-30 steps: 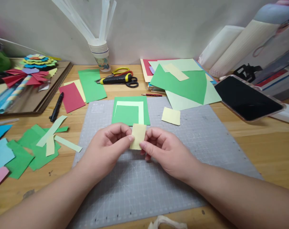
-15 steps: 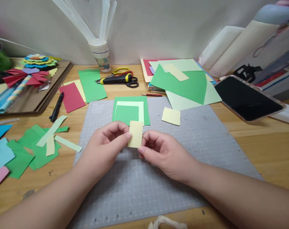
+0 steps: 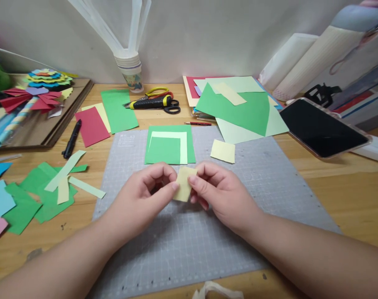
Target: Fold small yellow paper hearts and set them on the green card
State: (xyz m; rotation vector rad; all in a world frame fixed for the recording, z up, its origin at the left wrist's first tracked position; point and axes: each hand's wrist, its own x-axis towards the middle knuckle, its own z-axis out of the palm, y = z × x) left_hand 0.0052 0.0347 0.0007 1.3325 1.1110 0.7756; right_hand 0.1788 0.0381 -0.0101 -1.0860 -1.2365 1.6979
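Note:
My left hand (image 3: 142, 197) and my right hand (image 3: 222, 191) both pinch a small pale yellow paper piece (image 3: 183, 192) between thumb and fingers, just above the grey cutting mat (image 3: 192, 241). The piece is tilted and partly covered by my right thumb. Behind it on the mat lies a green sheet (image 3: 170, 145) with a pale L-shaped strip on it. A pale yellow square (image 3: 223, 151) lies on the mat to the right of that sheet.
Scissors and a utility knife (image 3: 154, 101) lie at the back by a stack of paper cups (image 3: 130, 72). Coloured sheets (image 3: 239, 108) are piled back right beside a phone (image 3: 322, 128). Green and blue scraps (image 3: 39, 195), a black pen (image 3: 71, 139) and paper flowers (image 3: 36, 89) sit left.
Both hands have closed in on the yellow piece. My right thumb now covers its right side and the piece tilts and sits a little lower than half a second ago.

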